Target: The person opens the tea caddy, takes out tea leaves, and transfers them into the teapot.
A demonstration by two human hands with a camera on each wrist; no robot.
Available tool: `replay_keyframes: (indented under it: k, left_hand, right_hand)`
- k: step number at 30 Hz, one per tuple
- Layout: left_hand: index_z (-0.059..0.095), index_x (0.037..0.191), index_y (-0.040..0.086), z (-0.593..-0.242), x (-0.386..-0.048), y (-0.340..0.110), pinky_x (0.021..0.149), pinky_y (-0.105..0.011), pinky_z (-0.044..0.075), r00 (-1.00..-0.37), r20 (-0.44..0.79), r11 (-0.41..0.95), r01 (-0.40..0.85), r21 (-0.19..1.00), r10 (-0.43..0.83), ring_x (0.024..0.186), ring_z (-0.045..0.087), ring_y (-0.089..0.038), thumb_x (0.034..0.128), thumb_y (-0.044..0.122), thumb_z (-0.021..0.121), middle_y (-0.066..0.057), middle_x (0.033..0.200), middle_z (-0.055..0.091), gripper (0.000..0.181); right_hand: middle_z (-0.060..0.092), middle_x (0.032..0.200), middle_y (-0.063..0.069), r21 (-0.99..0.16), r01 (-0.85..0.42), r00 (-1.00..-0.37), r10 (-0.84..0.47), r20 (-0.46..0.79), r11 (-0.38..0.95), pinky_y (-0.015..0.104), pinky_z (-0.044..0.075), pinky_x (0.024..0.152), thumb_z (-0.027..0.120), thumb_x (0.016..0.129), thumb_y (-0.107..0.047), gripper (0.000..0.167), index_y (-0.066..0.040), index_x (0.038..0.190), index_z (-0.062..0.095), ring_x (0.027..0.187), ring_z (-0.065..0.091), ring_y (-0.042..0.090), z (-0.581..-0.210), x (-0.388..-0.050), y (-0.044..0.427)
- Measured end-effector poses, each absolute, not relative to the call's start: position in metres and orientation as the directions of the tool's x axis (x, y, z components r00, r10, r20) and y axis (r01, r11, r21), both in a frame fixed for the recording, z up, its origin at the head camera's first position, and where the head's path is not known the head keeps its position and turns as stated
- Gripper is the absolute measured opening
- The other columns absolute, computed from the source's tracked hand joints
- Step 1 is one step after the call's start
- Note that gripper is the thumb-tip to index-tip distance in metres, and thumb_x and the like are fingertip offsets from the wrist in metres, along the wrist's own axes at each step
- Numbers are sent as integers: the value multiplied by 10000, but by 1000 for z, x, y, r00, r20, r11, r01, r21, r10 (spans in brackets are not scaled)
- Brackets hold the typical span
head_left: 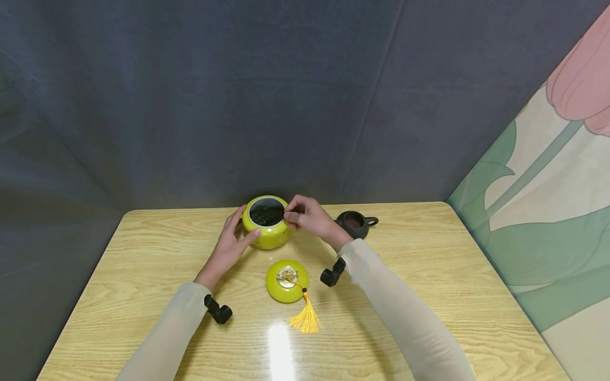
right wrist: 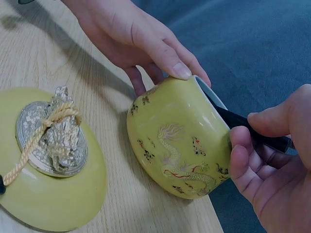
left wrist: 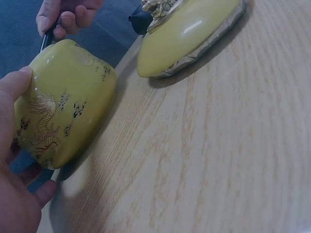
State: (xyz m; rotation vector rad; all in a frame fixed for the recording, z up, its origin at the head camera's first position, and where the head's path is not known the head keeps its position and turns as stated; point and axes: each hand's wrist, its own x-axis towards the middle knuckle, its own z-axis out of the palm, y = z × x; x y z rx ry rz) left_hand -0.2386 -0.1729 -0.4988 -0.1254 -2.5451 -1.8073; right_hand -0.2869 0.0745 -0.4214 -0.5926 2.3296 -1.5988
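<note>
A yellow jar [head_left: 270, 238] with a dragon pattern stands near the table's back edge, with dark leaf-like contents [head_left: 266, 216] inside. Thumb and fingers of my left hand [head_left: 230, 244] hold its left side, the thumb near the rim in the right wrist view. My right hand [head_left: 311, 217], at the jar's right rim, pinches a slim black tool [right wrist: 245, 125]. One end of that tool reaches into the jar's mouth, so its tip is hidden. In front of the jar lies its yellow lid [head_left: 274, 291], with a metal knob [right wrist: 60, 141] and a yellow tassel [head_left: 306, 318].
To the right of the jar, behind my right wrist, sits a small dark teapot [head_left: 358, 230] without a lid on it. A dark curtain [head_left: 267, 106] hangs behind the wooden table [head_left: 143, 275]. On the right is a flower-patterned cloth [head_left: 562, 222].
</note>
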Motion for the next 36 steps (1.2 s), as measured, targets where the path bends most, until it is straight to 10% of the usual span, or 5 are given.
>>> replay_keyframes:
  k: [15,36]
  left_hand:
    - [191,1721,141,-500,-239,-175,1312,-599,302,-995,75,329,91,940,60,1588,340,-377,1042,268,711,-155,1766,205,864]
    - [190,1723,165,-501,-240,-173,1310,-585,317,-997,58,336,74,939,59,1591,339,-363,1039,282,716,-138,1769,207,870]
  right_hand:
    - [714,971,127,-938,-152,-919,-393,19,311,261,577,678,635,1057,-72,119,8,1142,655,770,654,198,-421,-288,88]
    - [724,1007,127,-941,-167,-941,-333,62,295,455,618,759,628,1065,-80,108,-11,1144,656,889,673,436,-412,-286,103]
